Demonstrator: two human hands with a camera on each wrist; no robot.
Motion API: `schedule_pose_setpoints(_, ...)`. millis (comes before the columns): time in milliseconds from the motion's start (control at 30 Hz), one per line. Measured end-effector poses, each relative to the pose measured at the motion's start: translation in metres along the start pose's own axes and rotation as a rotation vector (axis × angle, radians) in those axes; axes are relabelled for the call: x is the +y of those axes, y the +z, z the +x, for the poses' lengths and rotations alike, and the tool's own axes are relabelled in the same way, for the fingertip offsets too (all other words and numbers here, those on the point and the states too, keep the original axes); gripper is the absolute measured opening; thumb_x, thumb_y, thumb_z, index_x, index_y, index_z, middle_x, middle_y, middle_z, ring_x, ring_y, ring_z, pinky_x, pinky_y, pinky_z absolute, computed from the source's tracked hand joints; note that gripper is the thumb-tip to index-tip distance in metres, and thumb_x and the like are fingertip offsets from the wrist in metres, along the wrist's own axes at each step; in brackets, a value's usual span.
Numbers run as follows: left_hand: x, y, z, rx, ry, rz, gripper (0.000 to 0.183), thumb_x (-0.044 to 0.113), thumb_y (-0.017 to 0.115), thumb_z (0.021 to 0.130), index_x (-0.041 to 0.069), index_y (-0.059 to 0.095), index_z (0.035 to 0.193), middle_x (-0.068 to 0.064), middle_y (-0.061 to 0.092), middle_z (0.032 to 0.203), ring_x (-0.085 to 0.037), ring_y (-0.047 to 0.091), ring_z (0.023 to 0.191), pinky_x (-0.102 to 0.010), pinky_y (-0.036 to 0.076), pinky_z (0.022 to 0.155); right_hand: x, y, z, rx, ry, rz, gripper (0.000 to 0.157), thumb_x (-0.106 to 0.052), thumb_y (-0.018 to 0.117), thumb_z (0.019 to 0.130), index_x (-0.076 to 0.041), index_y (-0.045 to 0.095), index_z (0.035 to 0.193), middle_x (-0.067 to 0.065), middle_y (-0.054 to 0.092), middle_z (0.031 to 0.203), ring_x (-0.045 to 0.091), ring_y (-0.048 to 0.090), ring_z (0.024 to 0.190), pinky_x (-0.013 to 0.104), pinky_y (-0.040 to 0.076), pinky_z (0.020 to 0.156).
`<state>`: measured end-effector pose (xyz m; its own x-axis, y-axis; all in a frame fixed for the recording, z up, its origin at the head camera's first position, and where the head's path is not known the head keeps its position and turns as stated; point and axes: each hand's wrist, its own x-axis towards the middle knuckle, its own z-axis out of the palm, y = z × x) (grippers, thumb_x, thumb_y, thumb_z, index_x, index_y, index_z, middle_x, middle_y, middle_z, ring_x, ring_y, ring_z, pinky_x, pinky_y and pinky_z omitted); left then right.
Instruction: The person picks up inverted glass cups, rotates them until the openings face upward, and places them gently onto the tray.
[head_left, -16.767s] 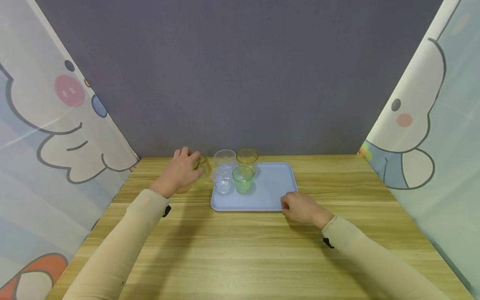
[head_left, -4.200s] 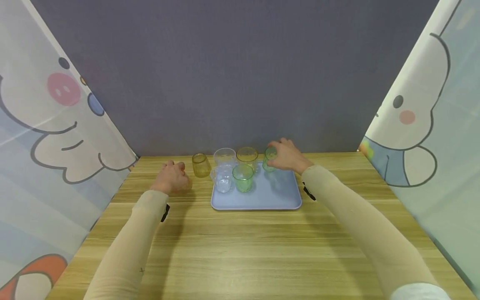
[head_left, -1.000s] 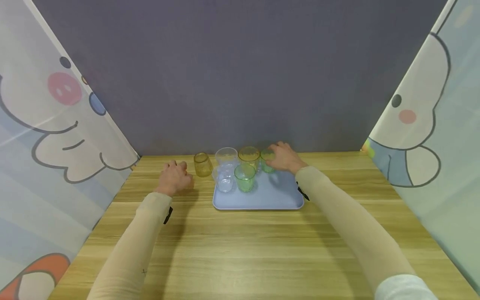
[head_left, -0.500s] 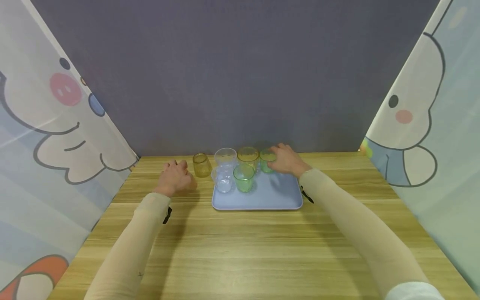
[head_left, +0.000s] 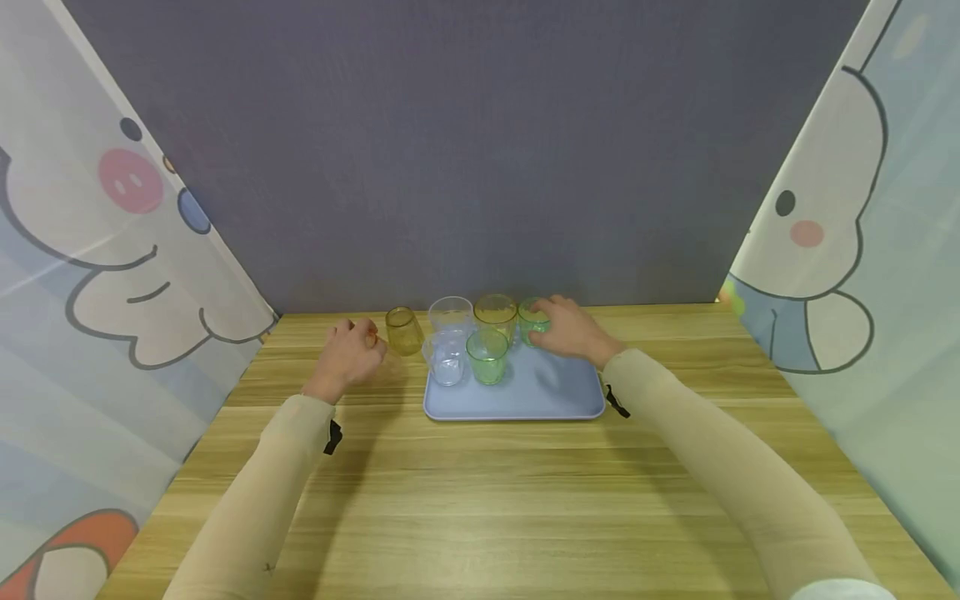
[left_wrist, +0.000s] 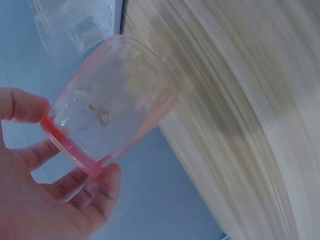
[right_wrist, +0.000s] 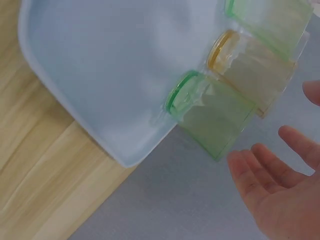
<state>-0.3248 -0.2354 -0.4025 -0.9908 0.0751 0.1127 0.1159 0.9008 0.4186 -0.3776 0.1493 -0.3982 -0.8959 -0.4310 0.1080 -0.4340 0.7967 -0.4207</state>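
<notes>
My left hand (head_left: 347,360) pinches a clear glass tinted pink-red (left_wrist: 110,105) by its thick red base, with the mouth pointing away from the palm. Just beyond that hand an amber glass (head_left: 405,332) stands upside down on the table. At the back of the pale blue tray (head_left: 517,408), my right hand (head_left: 572,330) is beside a green glass (right_wrist: 215,117). Its fingers are spread, with a small gap to the glass in the right wrist view. Left of that glass stand another amber glass (head_left: 495,310), a front green glass (head_left: 487,360) and two clear glasses (head_left: 446,367).
The wooden table (head_left: 480,492) carries the tray near its far edge. A grey panel (head_left: 480,167) rises directly behind, and printed curtains (head_left: 810,283) flank both sides. The right part of the tray is bare.
Earlier my left hand held a green glass left of the tray; it now has the pink-red one. My right hand set a green glass beside the tray's amber glass, then released it.
</notes>
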Motion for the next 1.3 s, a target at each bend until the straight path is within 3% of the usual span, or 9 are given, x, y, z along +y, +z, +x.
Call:
schedule_pose_setpoints(600,0.007,-0.002,-0.013,0.051,-0.016,-0.145,0.045,0.031,0.045,0.100,0.003,0.053,0.135,-0.025,0.044,0.133,-0.045,0.040,0.121,-0.061,0.038,0.096,0.001,0.011,-0.018,0.072,-0.084,0.097,0.054,-0.029,0.067,0.092,0.001,0.059,0.136,0.021,0.060,0.135,0.040,0.053,0.126,0.055,0.041,0.107)
schedule_pose_setpoints(833,0.011,-0.003,-0.015,0.076,-0.019,-0.234,0.046,0.029,0.045,0.101,0.003,0.052,0.138,-0.023,0.044,0.131,-0.042,0.041,0.120,-0.060,0.039,0.095,0.001,0.013,-0.023,0.068,-0.085,0.164,0.054,-0.028,0.068,0.092,0.002,0.059,0.136,0.020,0.061,0.131,0.039,0.057,0.117,0.053,0.046,0.099)
schedule_pose_setpoints(1300,0.023,-0.004,-0.020,0.083,0.004,-0.353,0.043,0.023,0.045,0.099,0.002,0.053,0.136,-0.020,0.046,0.128,-0.037,0.048,0.113,-0.054,0.043,0.092,0.001,0.016,-0.035,0.093,-0.096,0.301,0.051,-0.023,0.069,0.094,0.005,0.058,0.136,0.021,0.059,0.132,0.041,0.057,0.117,0.050,0.050,0.098)
